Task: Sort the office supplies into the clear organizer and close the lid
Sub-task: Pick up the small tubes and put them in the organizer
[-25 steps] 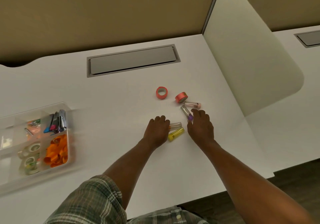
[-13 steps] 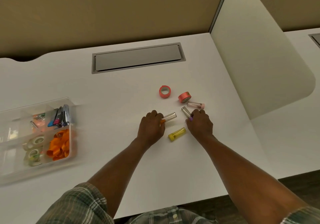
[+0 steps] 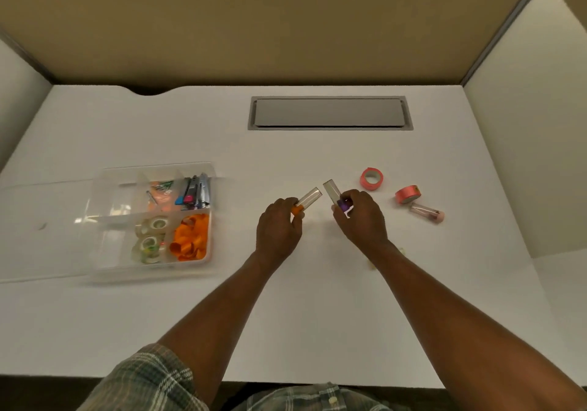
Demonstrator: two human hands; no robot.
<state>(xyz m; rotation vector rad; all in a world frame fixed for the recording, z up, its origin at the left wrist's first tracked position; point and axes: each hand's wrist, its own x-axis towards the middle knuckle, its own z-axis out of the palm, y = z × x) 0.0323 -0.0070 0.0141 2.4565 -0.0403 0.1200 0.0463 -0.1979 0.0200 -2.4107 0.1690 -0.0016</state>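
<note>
My left hand grips a clear tube with an orange cap, lifted above the white desk. My right hand grips a clear tube with a purple cap, also raised. The two tubes point toward each other at desk centre. A third tube with a pink cap lies on the desk to the right, beside two coral tape rolls. The clear organizer sits at the left, lid open to its left, holding pens, clear tape rolls, orange clips and paper clips. A yellow tube is mostly hidden under my right forearm.
A grey cable hatch is set into the desk at the back. Tan partition walls close the back, and a white divider panel stands at the right. The desk's front edge runs near my shirt.
Both hands have picked a tube off the desk and raised it. The view has shifted, so the organizer now appears nearer the centre.
</note>
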